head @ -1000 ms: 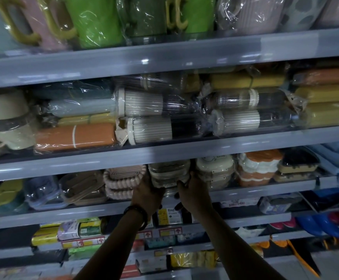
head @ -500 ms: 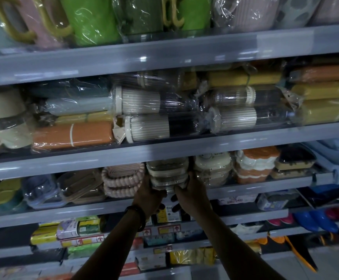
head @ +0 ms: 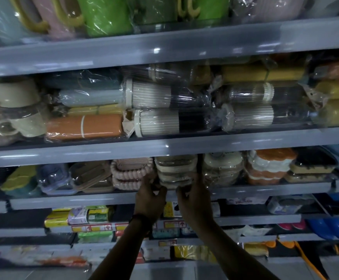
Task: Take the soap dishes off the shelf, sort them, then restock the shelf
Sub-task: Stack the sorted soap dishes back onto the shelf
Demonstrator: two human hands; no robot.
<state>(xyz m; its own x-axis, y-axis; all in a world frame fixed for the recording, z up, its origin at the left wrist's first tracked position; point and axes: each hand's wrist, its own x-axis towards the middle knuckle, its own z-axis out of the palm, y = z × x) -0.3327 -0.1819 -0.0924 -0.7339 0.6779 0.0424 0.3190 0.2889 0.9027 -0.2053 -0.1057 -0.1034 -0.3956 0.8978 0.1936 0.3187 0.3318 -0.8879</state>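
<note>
View: head camera, looking up at the store shelving.
Task item: wrapped stack of soap dishes (head: pixel 175 170), centre of the frame, standing on the soap-dish shelf (head: pixel 104 199) with its top tucked under the shelf above.
Left hand (head: pixel 149 196): at the stack's lower left corner, fingers up its side and thumb curled in beneath, gripping it; dark wristband (head: pixel 140 219) on the wrist.
Right hand (head: pixel 194 196): at the lower right corner, fingers curled round the side and thumb turned in, gripping it.
Left neighbour: pink beaded dishes (head: pixel 131 174), touching the stack.
Right neighbour: cream dishes (head: pixel 222 168), just beside it; then orange-and-white dishes (head: pixel 269 166); then dark dishes (head: pixel 314 166).
In the way: front rail of the shelf above (head: pixel 164 150) crosses low over the whole row and hides the top of the stack.
Above: ribbed tumblers (head: pixel 156 122) and an orange case (head: pixel 83 126), laid flat in film, mid frame.
Top of the frame: green mugs (head: pixel 108 15), wrapped.
Below: small packaged goods, too dim to name.
Change from the earlier frames: little; the stack stays in the same slot between the pink and cream dishes, and both hands remain at its base.
</note>
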